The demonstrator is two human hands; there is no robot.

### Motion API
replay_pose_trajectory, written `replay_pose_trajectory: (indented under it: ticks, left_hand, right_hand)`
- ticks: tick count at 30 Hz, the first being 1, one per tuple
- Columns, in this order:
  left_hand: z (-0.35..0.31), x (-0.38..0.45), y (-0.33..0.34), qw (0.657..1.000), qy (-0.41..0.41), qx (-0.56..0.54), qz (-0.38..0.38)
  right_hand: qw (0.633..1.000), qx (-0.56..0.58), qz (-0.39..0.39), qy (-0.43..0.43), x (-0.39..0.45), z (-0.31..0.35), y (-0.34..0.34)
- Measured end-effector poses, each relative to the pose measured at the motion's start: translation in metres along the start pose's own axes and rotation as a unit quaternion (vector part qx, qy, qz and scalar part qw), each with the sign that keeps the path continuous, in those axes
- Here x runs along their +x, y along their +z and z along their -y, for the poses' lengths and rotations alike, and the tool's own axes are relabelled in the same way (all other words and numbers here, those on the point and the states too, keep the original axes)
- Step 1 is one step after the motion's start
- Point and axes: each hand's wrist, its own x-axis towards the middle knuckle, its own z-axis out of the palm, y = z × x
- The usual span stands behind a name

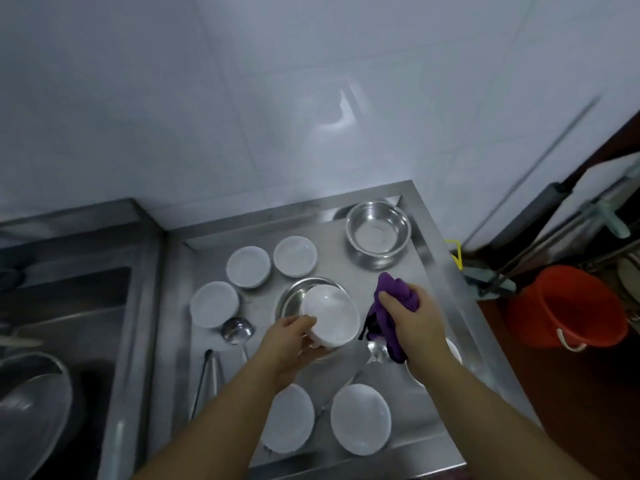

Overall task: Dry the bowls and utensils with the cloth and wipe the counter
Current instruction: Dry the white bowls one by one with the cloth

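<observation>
My left hand grips a white bowl by its rim, tilted, above a shallow steel dish. My right hand clutches a bunched purple cloth just right of the bowl, apart from it. On the steel counter sit several white bowls: three at the back left and two near the front. A steel ladle, tongs and a spoon lie on the counter.
A deep steel bowl stands at the back right corner. A sink with a steel basin lies to the left. An orange bucket and mop handles stand on the floor at the right.
</observation>
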Motion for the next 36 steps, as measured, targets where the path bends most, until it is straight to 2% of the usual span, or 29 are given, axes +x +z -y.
replay_pose_trajectory:
  ticks: [5, 8, 11, 15, 19, 21, 24, 30, 33, 36]
  left_hand:
    - [-0.025, -0.052, -0.058, 0.997, 0.069, -0.002, 0.032]
    - [-0.043, -0.08, -0.082, 0.988, 0.136, 0.014, 0.071]
    - [-0.064, -0.107, -0.097, 0.972, 0.212, 0.036, 0.096]
    - [-0.089, -0.136, -0.108, 0.96, 0.267, -0.003, 0.085]
    - [-0.107, -0.166, -0.102, 0.938, 0.332, -0.027, 0.1]
    - [-0.113, -0.177, -0.098, 0.926, 0.366, -0.026, 0.089]
    - [-0.119, -0.187, -0.093, 0.906, 0.417, -0.008, 0.07]
    - [-0.121, -0.199, -0.078, 0.871, 0.489, 0.034, 0.042]
    - [-0.116, -0.203, -0.067, 0.88, 0.468, 0.054, 0.057]
    - [-0.121, -0.208, -0.058, 0.916, 0.397, 0.007, 0.062]
  right_hand:
    - [0.997, -0.041, 0.071, -0.001, -0.05, 0.019, 0.069]
    - [0.98, -0.13, 0.128, -0.083, -0.08, 0.035, 0.108]
    - [0.921, -0.263, 0.174, -0.227, -0.103, 0.053, 0.137]
    - [0.883, -0.267, 0.189, -0.335, -0.122, 0.081, 0.159]
    - [0.805, -0.331, 0.185, -0.457, -0.136, 0.111, 0.171]
    - [0.791, -0.333, 0.182, -0.479, -0.142, 0.125, 0.177]
    - [0.827, -0.292, 0.195, -0.44, -0.15, 0.14, 0.186]
    - [0.932, -0.125, 0.215, -0.262, -0.154, 0.153, 0.187]
    - [0.951, -0.035, 0.242, -0.191, -0.155, 0.156, 0.173]
    - [0.948, -0.033, 0.252, -0.191, -0.157, 0.148, 0.159]
